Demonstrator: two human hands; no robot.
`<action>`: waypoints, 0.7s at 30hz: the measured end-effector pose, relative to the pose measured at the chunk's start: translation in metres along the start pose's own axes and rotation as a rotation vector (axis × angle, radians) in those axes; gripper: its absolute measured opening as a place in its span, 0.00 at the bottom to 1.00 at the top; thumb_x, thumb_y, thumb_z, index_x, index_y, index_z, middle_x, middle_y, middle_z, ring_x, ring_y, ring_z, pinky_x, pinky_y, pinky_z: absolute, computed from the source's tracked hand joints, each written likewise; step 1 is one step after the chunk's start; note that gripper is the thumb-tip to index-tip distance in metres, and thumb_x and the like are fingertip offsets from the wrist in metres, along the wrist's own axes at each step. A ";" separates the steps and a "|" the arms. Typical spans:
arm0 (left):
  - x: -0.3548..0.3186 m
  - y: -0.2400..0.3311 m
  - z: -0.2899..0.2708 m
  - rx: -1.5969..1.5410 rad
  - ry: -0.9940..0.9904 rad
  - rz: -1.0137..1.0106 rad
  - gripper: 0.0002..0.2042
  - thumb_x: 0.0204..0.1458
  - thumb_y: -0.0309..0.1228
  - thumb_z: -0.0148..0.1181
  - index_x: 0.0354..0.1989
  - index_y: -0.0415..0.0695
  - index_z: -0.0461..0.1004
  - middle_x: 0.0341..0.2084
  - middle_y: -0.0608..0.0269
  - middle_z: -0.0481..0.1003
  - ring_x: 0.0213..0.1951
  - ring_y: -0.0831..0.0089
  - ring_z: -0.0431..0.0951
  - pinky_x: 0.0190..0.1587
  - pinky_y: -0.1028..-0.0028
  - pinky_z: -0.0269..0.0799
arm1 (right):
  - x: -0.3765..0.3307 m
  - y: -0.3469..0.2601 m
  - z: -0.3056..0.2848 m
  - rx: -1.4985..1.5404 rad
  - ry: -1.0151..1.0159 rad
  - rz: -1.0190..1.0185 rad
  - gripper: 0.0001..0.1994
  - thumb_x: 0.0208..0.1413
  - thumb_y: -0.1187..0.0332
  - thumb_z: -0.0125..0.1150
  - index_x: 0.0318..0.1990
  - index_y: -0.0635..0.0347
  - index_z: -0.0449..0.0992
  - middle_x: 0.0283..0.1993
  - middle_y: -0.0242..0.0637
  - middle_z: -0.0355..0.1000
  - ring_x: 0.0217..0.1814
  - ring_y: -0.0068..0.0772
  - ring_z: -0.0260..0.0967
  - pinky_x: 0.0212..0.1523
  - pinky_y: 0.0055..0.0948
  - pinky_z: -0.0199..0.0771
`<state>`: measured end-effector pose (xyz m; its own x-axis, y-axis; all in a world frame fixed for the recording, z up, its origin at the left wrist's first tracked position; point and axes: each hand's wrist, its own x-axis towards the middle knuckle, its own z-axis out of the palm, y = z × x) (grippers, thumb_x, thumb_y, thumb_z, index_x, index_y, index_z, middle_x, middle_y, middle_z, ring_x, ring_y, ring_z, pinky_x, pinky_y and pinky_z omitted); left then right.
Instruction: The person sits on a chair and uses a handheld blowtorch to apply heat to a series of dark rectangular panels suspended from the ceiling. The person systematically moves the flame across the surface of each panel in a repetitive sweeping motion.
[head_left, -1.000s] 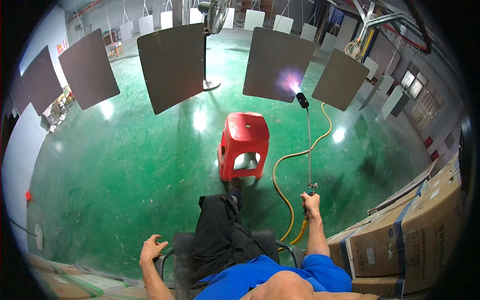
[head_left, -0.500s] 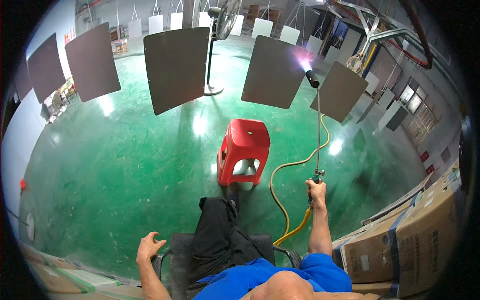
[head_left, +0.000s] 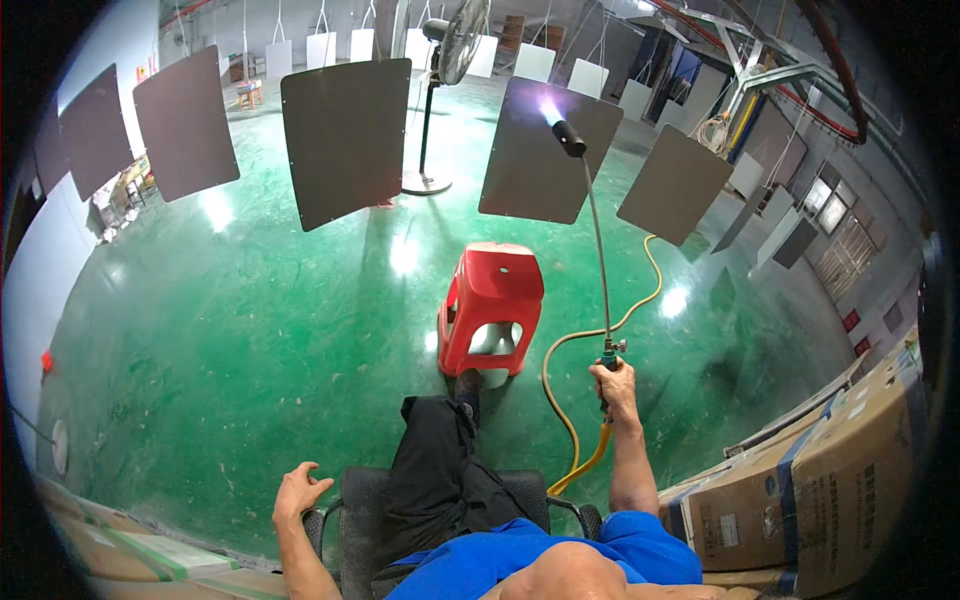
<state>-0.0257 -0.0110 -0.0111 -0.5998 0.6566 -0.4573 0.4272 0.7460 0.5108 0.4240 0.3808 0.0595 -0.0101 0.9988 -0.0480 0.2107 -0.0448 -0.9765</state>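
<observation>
Gas torch [head_left: 600,250] sits in the right hand [head_left: 617,388], its fingers wrapped closely round the handle below a small valve, presumably so the long wand can be steered from the wrist. The left hand [head_left: 298,491] holds nothing that I can see; its fingers are loosely spread beside the chair [head_left: 360,490], as if the arm is simply resting there. From the right fist a yellow hose [head_left: 593,463] drops away to the floor [head_left: 250,350], slack enough, I'd judge, not to drag on the handle. Farther out, the wand carries the black nozzle [head_left: 568,139] well away from the skin, which looks like the reason for its length. Its flame [head_left: 551,110] shows against the upper part of a dark panel [head_left: 545,165]; whether it touches, I can't tell from here. Similar dark panels [head_left: 347,145] stand apart on either side, their gaps probably leaving each edge reachable. A red stool [head_left: 500,275] stands between the seated person and the row, and a fan [head_left: 463,40] is beyond.
</observation>
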 end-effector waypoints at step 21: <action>-0.001 0.000 0.001 0.006 0.010 0.029 0.30 0.44 0.42 0.69 0.56 0.40 0.71 0.31 0.55 0.80 0.29 0.66 0.81 0.39 0.66 0.76 | -0.037 0.100 -0.024 -0.213 -0.021 0.078 0.07 0.44 0.73 0.66 0.31 0.60 0.73 0.17 0.27 0.66 0.14 0.18 0.60 0.15 0.22 0.59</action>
<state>-0.0251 -0.0114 -0.0113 -0.5939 0.6770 -0.4347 0.4487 0.7272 0.5194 0.4691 0.3399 -0.0312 -0.0059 0.9917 -0.1281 0.4135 -0.1142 -0.9033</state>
